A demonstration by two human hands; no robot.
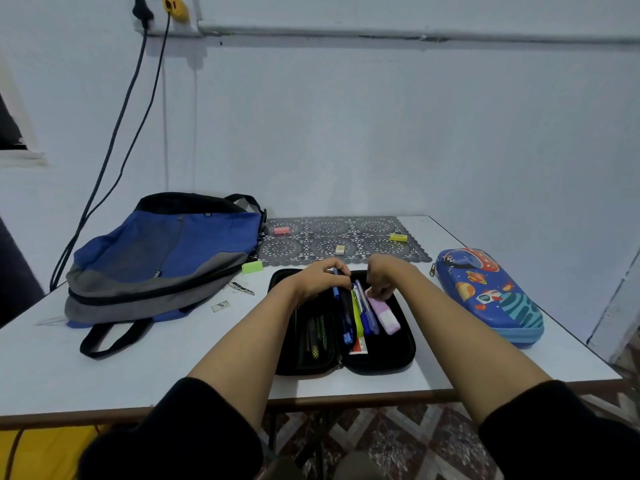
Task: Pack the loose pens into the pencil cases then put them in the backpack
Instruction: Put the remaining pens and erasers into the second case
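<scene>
Over the open black pencil case [398,356], your left hand [320,280] is pinching a blue pen [336,294]; your right hand [384,273] is gripping a pink highlighter [384,315].

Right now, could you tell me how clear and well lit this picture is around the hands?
Head view: dim, bluish light; wide-angle distortion bows the wall pipe and the table edge; the left hand and right hand are soft, their grips unclear; the black pencil case has its mesh side in deep shadow.

Two pencil cases [381,358] [488,296], one backpack [166,251], four erasers [281,231] [398,237] [340,250] [252,267], one placemat [311,226].
</scene>
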